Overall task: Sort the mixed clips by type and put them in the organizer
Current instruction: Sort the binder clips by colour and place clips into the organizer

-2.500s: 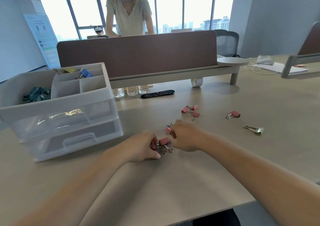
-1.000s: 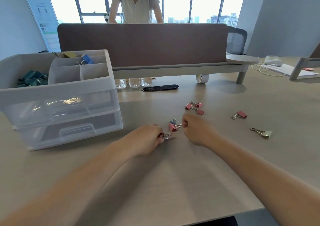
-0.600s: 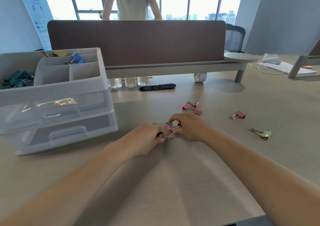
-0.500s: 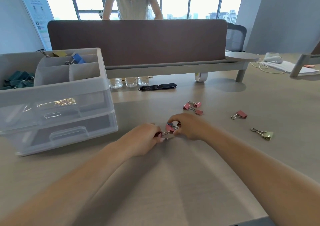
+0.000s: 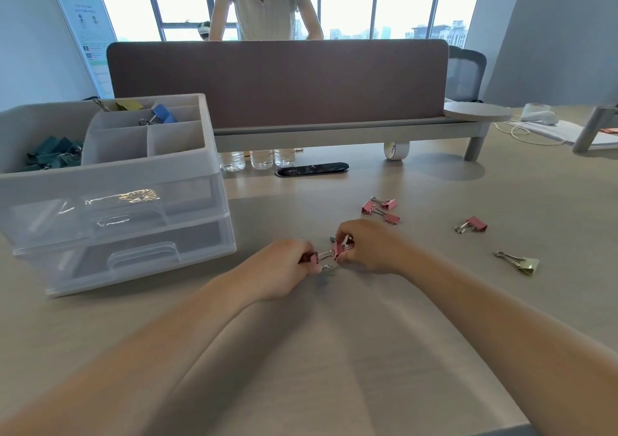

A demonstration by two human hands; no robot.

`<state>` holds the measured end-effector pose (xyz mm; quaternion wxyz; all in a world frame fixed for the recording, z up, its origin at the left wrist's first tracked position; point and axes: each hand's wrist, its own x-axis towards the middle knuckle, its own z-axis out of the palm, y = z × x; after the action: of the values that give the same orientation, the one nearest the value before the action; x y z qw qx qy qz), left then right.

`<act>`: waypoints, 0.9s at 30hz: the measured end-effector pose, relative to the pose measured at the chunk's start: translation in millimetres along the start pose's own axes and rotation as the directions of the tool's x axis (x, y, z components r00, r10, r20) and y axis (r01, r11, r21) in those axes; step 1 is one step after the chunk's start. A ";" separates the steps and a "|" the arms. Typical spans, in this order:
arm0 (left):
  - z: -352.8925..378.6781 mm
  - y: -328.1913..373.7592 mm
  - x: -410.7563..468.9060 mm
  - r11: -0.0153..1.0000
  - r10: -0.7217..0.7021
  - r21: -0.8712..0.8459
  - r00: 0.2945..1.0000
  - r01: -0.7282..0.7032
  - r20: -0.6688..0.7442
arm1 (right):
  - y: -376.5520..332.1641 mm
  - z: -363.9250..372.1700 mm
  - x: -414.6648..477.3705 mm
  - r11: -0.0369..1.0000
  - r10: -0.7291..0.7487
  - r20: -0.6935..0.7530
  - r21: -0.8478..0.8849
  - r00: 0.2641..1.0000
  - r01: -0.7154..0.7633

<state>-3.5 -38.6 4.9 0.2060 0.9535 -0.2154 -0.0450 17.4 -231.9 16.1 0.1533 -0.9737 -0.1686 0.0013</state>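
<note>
My left hand [image 5: 284, 270] grips pink binder clips [image 5: 314, 258] low over the desk's middle. My right hand [image 5: 368, 246] pinches another pink clip [image 5: 339, 249] right beside it. Three loose pink clips [image 5: 381, 209] lie just beyond my right hand, one more pink clip [image 5: 473, 225] farther right, and a pale green clip [image 5: 521, 263] at the right. The translucent organizer [image 5: 113, 174] stands at the left with two drawers; its top tray holds dark green clips [image 5: 50, 156], a blue clip [image 5: 160, 116] and a yellow clip [image 5: 125, 104].
A brown desk divider [image 5: 277, 81] runs across the back, with a person standing behind it. Water bottles [image 5: 257, 159], a black flat object [image 5: 311, 169] and a tape roll [image 5: 396, 150] sit under the divider shelf. Papers and a cable lie far right.
My right hand came back to the left hand and took hold of a pink clip by it. The left hand keeps its clips and has barely moved.
</note>
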 end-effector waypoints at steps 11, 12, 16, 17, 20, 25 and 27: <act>-15.4 12.6 -13.1 0.992 -0.040 -0.120 0.998 0.033 -0.050 | 0.1 -11.5 -11.4 0.999 0.047 -0.012 0.008 0.999 -0.047; -18.8 11.7 -14.0 0.988 -0.049 -0.152 0.996 0.038 -0.070 | -0.1 -14.7 -10.9 0.998 0.052 -0.014 0.024 0.999 -0.052; -46.1 11.4 -20.1 0.980 -0.088 -0.192 0.982 0.056 -0.165 | -16.0 -41.0 -6.0 0.998 0.029 -0.036 0.060 0.999 -0.026; -61.0 9.0 -22.7 0.982 -0.085 -0.181 0.974 0.047 -0.210 | -26.3 -52.3 0.8 0.998 0.008 -0.048 0.055 0.999 -0.006; -89.8 13.1 -27.9 0.990 -0.059 -0.140 0.953 0.018 -0.296 | -43.1 -75.9 7.8 0.997 -0.032 -0.068 0.071 0.997 0.037; -158.2 3.0 -41.4 0.995 -0.043 -0.103 0.874 -0.008 -0.484 | -91.2 -114.9 44.9 0.985 -0.145 -0.136 0.079 0.980 0.156; -184.5 -7.3 -43.4 0.996 -0.057 -0.086 0.840 0.013 -0.540 | -105.9 -124.9 63.1 0.974 -0.181 -0.156 0.109 0.971 0.199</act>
<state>-7.6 54.9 169.9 0.2948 0.9224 -0.1289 0.2139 49.0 -153.5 169.9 0.2244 -0.9392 -0.2494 -0.0736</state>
